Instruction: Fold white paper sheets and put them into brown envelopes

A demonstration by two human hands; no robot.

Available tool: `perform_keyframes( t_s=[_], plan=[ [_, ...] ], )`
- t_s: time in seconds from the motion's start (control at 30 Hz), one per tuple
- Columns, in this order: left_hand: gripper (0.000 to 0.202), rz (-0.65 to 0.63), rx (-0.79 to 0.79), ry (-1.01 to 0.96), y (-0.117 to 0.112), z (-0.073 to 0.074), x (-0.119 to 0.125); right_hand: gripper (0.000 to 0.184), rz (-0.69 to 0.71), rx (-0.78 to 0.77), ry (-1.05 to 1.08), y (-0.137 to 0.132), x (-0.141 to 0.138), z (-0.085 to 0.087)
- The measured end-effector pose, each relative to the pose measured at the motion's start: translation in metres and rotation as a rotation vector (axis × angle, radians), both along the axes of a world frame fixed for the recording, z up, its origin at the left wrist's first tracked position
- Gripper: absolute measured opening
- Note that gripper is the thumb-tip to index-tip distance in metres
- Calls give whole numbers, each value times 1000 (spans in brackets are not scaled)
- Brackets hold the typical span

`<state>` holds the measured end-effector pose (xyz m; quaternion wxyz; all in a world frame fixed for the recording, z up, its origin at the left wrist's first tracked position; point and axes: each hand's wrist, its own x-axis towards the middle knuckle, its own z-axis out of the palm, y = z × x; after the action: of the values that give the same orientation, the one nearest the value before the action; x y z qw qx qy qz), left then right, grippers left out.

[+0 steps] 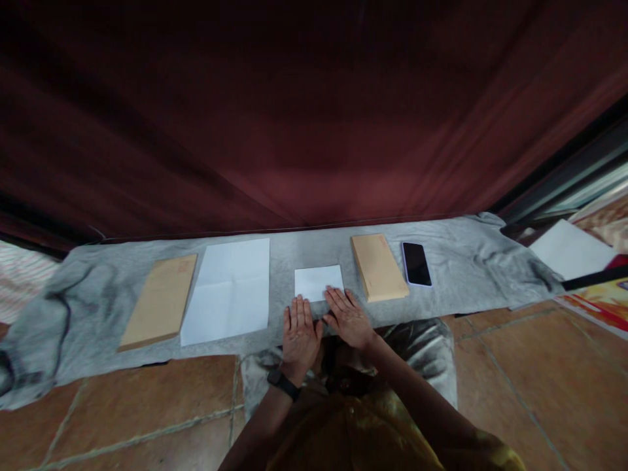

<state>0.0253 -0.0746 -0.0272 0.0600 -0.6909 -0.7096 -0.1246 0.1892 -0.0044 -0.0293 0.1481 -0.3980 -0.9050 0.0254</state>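
My left hand (299,333) and my right hand (347,316) lie flat, fingers stretched, on the near edge of a small folded white paper (316,280) on a grey cloth (456,261). Both hands are open and hold nothing. A black band sits on my left wrist. To the left lies a large creased white sheet (228,297) and beside it a brown envelope (159,301). To the right lies a stack of brown envelopes (377,267) and a black phone (417,263).
The grey cloth covers a tiled floor (530,366) in front of a dark red curtain (294,118). Another white sheet (569,248) and colourful printed paper (603,297) lie at the far right.
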Motion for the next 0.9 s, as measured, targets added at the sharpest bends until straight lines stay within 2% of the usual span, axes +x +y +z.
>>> perform_keyframes(
  t_s=[0.6,0.9],
  plan=[
    [62,-3,-4,-1,1,5,0,59,-49,3,40,-1,20,-7],
    [61,-26,5,-34,1,8,1,58,-89,-24,55,-4,27,0]
  ],
)
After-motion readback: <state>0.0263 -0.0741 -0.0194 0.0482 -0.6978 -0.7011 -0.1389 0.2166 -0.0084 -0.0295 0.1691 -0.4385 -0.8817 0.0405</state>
